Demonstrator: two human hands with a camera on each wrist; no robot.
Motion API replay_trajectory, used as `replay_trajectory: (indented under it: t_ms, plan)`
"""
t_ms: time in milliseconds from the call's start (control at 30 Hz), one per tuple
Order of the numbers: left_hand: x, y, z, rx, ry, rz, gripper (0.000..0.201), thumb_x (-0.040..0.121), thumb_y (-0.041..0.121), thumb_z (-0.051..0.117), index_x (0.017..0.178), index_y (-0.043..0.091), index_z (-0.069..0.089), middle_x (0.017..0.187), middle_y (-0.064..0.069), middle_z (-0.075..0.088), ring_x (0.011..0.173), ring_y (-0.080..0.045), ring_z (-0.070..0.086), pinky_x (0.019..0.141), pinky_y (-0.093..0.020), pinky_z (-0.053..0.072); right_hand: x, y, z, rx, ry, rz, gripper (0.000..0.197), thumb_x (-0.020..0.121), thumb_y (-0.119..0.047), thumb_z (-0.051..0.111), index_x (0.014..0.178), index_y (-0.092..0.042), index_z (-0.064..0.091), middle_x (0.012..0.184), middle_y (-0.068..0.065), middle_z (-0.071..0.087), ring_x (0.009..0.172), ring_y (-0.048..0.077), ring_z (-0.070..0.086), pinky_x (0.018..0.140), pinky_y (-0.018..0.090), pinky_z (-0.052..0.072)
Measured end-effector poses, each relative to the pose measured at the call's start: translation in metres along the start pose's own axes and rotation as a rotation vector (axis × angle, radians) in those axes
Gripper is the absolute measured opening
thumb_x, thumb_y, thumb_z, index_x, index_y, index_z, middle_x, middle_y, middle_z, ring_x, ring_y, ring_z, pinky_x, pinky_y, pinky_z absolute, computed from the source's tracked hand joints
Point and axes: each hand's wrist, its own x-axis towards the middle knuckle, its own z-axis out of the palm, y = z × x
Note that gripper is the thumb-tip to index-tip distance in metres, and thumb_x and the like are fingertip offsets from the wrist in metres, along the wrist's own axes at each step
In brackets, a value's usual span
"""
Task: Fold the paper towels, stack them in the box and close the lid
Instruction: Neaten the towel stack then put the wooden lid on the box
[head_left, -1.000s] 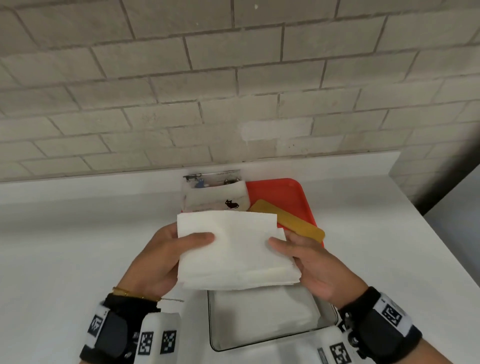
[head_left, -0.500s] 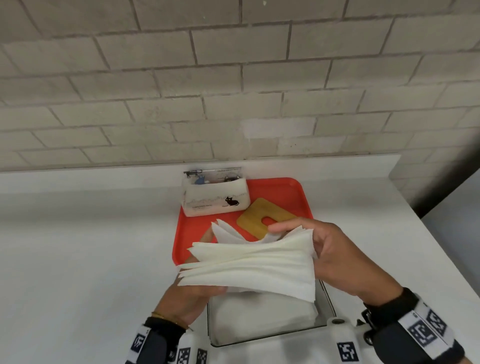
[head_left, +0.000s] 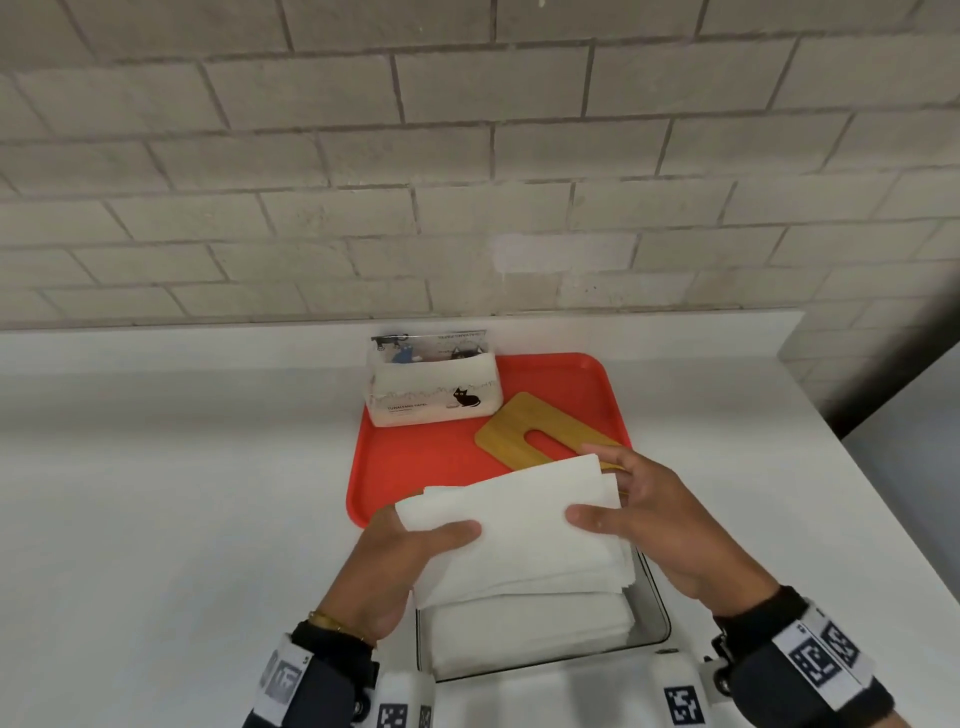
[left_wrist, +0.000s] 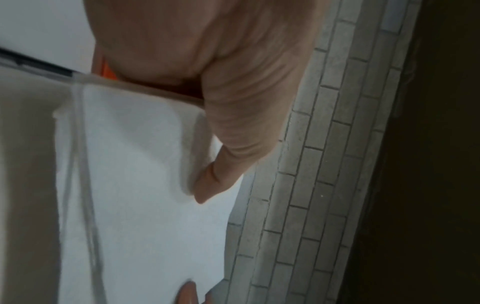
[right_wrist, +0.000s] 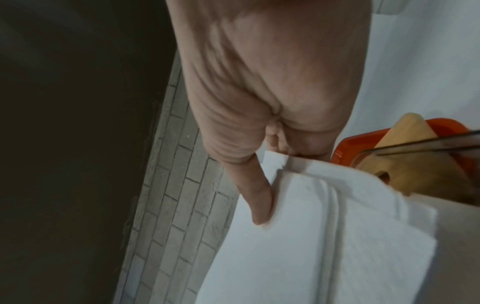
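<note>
A stack of folded white paper towels (head_left: 524, 535) hangs flat just above the clear box (head_left: 652, 631), held at both ends. My left hand (head_left: 410, 551) pinches its left end, thumb on top. My right hand (head_left: 639, 514) pinches the right end, thumb on top and fingers behind. More folded towels (head_left: 530, 634) lie inside the box. The wooden lid (head_left: 540, 431) with a slot lies on the red tray (head_left: 431, 457) behind. In the left wrist view my thumb presses the towel stack (left_wrist: 145, 185); the right wrist view shows the stack (right_wrist: 324, 236) under my thumb.
A soft tissue pack (head_left: 434, 384) with a black cat print stands at the tray's back left. The white counter (head_left: 182, 493) meets a brick wall (head_left: 467, 182) behind. The counter's right edge drops off at the far right.
The towel stack went from upright in both hands, to fanned and tipped over with the right hand, to lying flat and squared between both hands, lower over the box.
</note>
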Motion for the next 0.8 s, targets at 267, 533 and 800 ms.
replay_trajectory:
  t_ms: [267, 533, 800]
  plan:
    - [-0.010, -0.007, -0.003, 0.312, 0.070, 0.237, 0.042, 0.064, 0.007, 0.099, 0.092, 0.028, 0.076, 0.090, 0.006, 0.077, 0.077, -0.009, 0.070, 0.069, -0.028, 0.058, -0.009, 0.008, -0.015, -0.109, -0.063, -0.079, 0.053, 0.073, 0.002, 0.090, 0.116, -0.026, 0.077, 0.104, 0.002, 0.079, 0.093, 0.016, 0.075, 0.079, 0.024, 0.058]
    - [-0.011, -0.030, -0.007, 0.625, 0.148, 0.385, 0.077, 0.058, 0.018, 0.101, 0.122, 0.041, 0.063, 0.111, 0.023, 0.073, 0.106, -0.003, 0.069, 0.088, -0.015, 0.053, -0.016, 0.030, -0.011, -0.312, -0.061, -0.054, 0.077, 0.064, -0.008, 0.098, 0.129, -0.036, 0.067, 0.120, -0.016, 0.074, 0.112, 0.005, 0.070, 0.093, 0.026, 0.058]
    - [-0.006, -0.033, 0.010, 0.695, 0.247, 0.504, 0.051, 0.067, 0.008, 0.090, 0.099, 0.042, 0.071, 0.095, 0.027, 0.074, 0.089, 0.001, 0.069, 0.074, -0.007, 0.048, -0.018, 0.035, 0.005, -0.389, 0.083, -0.107, 0.041, 0.080, -0.013, 0.086, 0.103, -0.045, 0.074, 0.099, -0.019, 0.075, 0.091, 0.004, 0.071, 0.075, 0.021, 0.058]
